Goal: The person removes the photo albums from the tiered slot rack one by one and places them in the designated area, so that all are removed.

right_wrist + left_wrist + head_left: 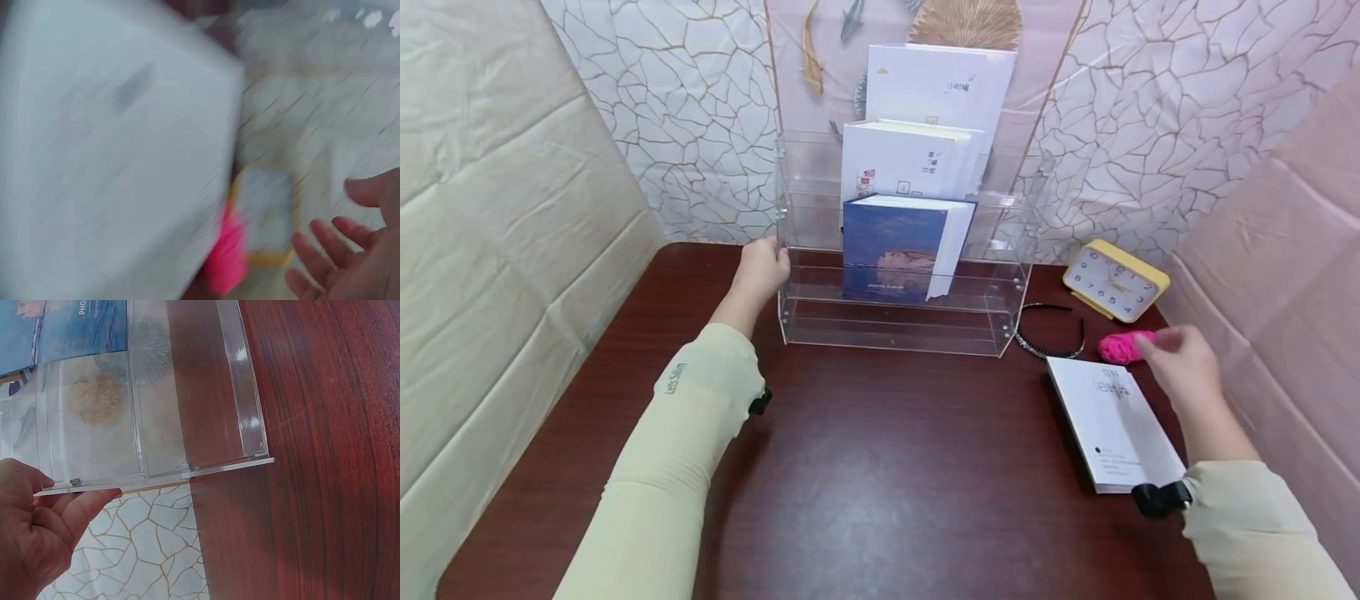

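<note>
A clear acrylic book rack (895,337) stands on the table, with a blue photo album (891,250) at its front and larger white books (940,83) behind. My left hand (762,271) pinches the rack's left side panel. In the left wrist view, the thumb of that hand (37,531) is on one face of the panel and its fingers are on the other. My right hand (1187,367) is beside a pink yarn bundle (1120,347) and over the far right side of a white book (1116,425). The right wrist view is blurred, but the right hand's fingers (325,250) look spread and empty.
A yellow-framed clock (1116,279) leans at the back right. A black headband (1051,350) lies between the rack and the white book. Cloth-covered walls (1262,250) border the dark red table (865,467) at the back and both sides.
</note>
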A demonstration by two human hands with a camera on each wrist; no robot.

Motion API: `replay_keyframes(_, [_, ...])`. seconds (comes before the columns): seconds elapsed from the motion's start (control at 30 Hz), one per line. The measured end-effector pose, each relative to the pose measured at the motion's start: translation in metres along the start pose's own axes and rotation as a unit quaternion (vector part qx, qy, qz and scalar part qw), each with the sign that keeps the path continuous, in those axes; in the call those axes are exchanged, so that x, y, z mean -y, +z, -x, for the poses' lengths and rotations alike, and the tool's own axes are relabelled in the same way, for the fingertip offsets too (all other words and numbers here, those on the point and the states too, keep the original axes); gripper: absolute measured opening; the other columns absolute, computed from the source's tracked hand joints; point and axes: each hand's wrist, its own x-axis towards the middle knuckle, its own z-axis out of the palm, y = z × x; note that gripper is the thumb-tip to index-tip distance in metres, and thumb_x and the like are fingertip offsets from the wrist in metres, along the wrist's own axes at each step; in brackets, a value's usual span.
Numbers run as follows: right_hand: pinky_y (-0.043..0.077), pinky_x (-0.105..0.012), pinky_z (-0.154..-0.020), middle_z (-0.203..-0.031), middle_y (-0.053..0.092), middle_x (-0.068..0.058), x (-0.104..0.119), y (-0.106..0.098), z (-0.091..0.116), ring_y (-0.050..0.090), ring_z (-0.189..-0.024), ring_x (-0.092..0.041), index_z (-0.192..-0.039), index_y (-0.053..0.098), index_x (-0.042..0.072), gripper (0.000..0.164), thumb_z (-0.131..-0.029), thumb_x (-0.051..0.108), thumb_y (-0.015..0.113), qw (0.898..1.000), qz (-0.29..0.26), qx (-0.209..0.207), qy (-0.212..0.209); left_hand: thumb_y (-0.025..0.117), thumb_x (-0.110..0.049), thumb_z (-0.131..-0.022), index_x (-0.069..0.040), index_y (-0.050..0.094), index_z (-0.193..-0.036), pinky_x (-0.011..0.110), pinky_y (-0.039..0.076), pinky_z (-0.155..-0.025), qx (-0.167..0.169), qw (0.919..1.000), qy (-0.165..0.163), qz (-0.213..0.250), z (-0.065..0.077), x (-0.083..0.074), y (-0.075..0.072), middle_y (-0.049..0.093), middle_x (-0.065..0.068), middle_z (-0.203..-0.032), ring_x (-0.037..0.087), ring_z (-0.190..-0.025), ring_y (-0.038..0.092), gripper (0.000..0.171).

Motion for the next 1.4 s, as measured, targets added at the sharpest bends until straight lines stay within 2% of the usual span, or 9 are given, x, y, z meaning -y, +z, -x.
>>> replay_keyframes(0.13, [0.040,-0.024,-0.076,-0.110,0.054,-0.011,0.057,-0.002,0.001,0.050,-0.091,-0.011,-0.122,0.046,-0.003,0.057,-0.090,0.043,0.056,0.994,-0.065,-0.048,-0.069,0.043,-0.007,-0.093,0.011,0.059,-0.098,0.046,0.044,-0.086,-0.002,1.0000,0.005,-0.003,-0.002,-0.001,0.000,0.063,0.027,-0.097,0.039,-0.094,0.059,0.025])
replay_keyframes(0.27, [0.043,-0.014,-0.072,-0.097,0.057,0.006,0.110,0.003,0.001,0.052,-0.084,0.004,-0.119,0.050,0.000,0.049,-0.090,0.038,0.059,0.981,-0.129,-0.050,-0.140,0.044,-0.007,-0.092,0.011,0.059,-0.095,0.046,0.046,-0.083,-0.002,1.0000,0.002,-0.001,-0.001,-0.001,0.001,0.063,0.027,-0.095,0.038,-0.091,0.059,0.024])
replay_keyframes(0.37, [0.044,-0.014,-0.073,-0.099,0.061,0.000,0.141,0.013,-0.002,0.055,-0.085,0.002,-0.118,0.052,-0.002,0.044,-0.091,0.032,0.060,0.970,-0.157,-0.039,-0.182,0.044,-0.007,-0.093,0.011,0.059,-0.096,0.046,0.046,-0.082,0.001,1.0000,0.000,0.002,0.000,-0.001,0.000,0.063,0.028,-0.094,0.038,-0.089,0.059,0.024])
replay_keyframes(0.53, [0.045,-0.028,-0.086,-0.112,0.060,-0.018,0.177,0.038,-0.015,0.058,-0.097,-0.018,-0.118,0.053,-0.004,0.043,-0.091,0.029,0.060,0.962,-0.149,-0.017,-0.227,0.043,-0.007,-0.093,0.010,0.058,-0.092,0.046,0.046,-0.080,0.000,1.0000,-0.005,0.000,0.001,0.000,-0.002,0.062,0.027,-0.091,0.036,-0.085,0.058,0.023])
replay_keyframes(0.67, [0.044,-0.037,-0.089,-0.113,0.060,-0.019,0.191,0.058,-0.024,0.057,-0.103,-0.029,-0.118,0.053,-0.003,0.044,-0.092,0.032,0.058,0.961,-0.148,-0.004,-0.233,0.044,-0.007,-0.093,0.010,0.058,-0.090,0.046,0.047,-0.079,0.000,1.0000,-0.007,0.006,0.002,-0.001,-0.002,0.062,0.027,-0.090,0.036,-0.083,0.058,0.022])
replay_keyframes(0.93, [0.044,-0.036,-0.086,-0.107,0.062,-0.017,0.197,0.093,-0.026,0.058,-0.098,-0.026,-0.113,0.056,-0.001,0.041,-0.092,0.034,0.059,0.961,-0.162,-0.017,-0.223,0.043,-0.007,-0.093,0.010,0.057,-0.091,0.045,0.047,-0.079,0.006,0.9999,-0.008,0.003,0.002,-0.001,0.000,0.062,0.027,-0.092,0.036,-0.084,0.059,0.022])
replay_keyframes(1.13, [0.046,-0.032,-0.084,-0.106,0.061,-0.015,0.196,0.118,-0.022,0.058,-0.096,-0.024,-0.113,0.054,-0.001,0.041,-0.090,0.031,0.062,0.947,-0.226,-0.061,-0.221,0.043,-0.007,-0.093,0.010,0.059,-0.094,0.044,0.047,-0.078,0.011,0.9998,-0.010,0.009,0.001,0.000,0.000,0.063,0.026,-0.090,0.033,-0.080,0.057,0.023])
replay_keyframes(1.3, [0.046,-0.032,-0.084,-0.103,0.057,-0.015,0.197,0.131,-0.024,0.055,-0.097,-0.025,-0.112,0.050,-0.003,0.052,-0.079,0.027,0.076,0.930,-0.280,-0.062,-0.230,0.044,-0.006,-0.093,0.010,0.060,-0.096,0.044,0.047,-0.080,0.012,0.9998,-0.009,0.013,0.000,-0.001,-0.001,0.064,0.025,-0.090,0.033,-0.081,0.057,0.023])
replay_keyframes(1.4, [0.046,-0.030,-0.081,-0.099,0.052,-0.012,0.197,0.138,-0.026,0.052,-0.094,-0.024,-0.108,0.050,-0.002,0.057,-0.072,0.028,0.082,0.934,-0.260,-0.067,-0.236,0.044,-0.006,-0.093,0.009,0.060,-0.095,0.044,0.047,-0.079,0.011,0.9998,-0.011,0.011,0.000,-0.001,-0.001,0.063,0.024,-0.087,0.032,-0.079,0.056,0.023])
